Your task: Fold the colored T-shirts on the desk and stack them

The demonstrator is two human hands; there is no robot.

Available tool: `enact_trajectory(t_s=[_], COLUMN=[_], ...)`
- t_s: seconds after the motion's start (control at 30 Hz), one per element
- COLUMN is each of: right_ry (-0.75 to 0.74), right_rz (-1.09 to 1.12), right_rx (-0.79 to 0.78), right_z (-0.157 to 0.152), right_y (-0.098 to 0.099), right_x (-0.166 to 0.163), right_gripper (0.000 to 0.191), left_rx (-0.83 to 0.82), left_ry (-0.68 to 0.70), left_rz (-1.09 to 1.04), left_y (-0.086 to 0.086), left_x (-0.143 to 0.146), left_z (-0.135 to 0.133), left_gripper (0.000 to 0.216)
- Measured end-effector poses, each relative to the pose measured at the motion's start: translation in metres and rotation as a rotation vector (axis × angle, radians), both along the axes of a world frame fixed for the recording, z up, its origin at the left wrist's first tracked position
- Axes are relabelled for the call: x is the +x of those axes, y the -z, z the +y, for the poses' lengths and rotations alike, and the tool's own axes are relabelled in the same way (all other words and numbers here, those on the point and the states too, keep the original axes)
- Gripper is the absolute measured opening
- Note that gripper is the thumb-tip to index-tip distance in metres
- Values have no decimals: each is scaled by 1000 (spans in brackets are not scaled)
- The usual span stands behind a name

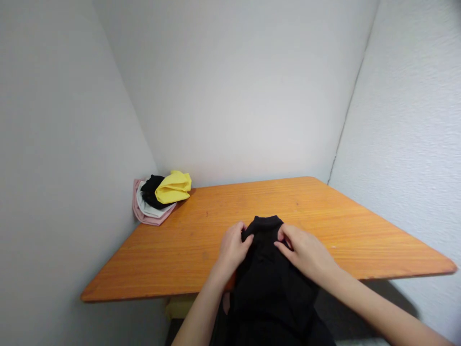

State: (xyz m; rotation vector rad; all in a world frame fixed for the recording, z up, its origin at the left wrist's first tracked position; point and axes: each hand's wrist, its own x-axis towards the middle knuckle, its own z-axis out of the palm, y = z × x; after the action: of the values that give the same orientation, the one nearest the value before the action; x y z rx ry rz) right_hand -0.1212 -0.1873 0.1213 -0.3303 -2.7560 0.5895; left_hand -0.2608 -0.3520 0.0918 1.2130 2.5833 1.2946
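A black garment [270, 283], seemingly a top with a raised neckband at its far end, hangs from the front of the table towards me. My left hand [234, 245] pinches its left side just below the neckband, thumb on top of the cloth. On the opposite side, my right hand [302, 247] grips the cloth near the same band, its thumb and fingertips bent inward. The lower part of the garment runs out of view at the bottom.
An orange-brown wooden table [209, 240] reaches back to a white wall [230, 96]. At its far left corner lies a pile of folded cloths: a yellow one [174, 186], a black one [150, 191], a white one [146, 207] and a pink one [153, 221]. Walls close off both sides.
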Motion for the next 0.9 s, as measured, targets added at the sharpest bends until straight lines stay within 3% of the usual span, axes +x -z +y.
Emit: enact_trajectory(t_s=[0.13,0.23,0.37,0.5,0.6,0.73,0.9], right_ry=[-112,-192,-360,-377,-290,-139,-93], right_rz=[-100,-28,-11,-67,-48,146,342], right_rx=[-339,-482,-698,-818,-829,-697,-552], right_z=[-18,-17,-13,-16,-14,-1,21], right_y=[-4,0,3,-5,-22,-58,-103], right_x=[6,9,19,38,55,82,116], right_gripper=[41,41,39,42,40,29,22], left_rx=[120,139,125,179,337,517,609], left_ry=[187,287,191,153,94,-108,-300], left_rz=[-64,-145,-123,-64,-59,-113,205], left_y=[-13,-18,-18,-21,-29,-47,-91], left_x=[43,71,84,87,86,79,71], left_z=[-13,-22,-26,-31,-42,-65,-98], left_gripper=[15,24,23,10,18,25,24])
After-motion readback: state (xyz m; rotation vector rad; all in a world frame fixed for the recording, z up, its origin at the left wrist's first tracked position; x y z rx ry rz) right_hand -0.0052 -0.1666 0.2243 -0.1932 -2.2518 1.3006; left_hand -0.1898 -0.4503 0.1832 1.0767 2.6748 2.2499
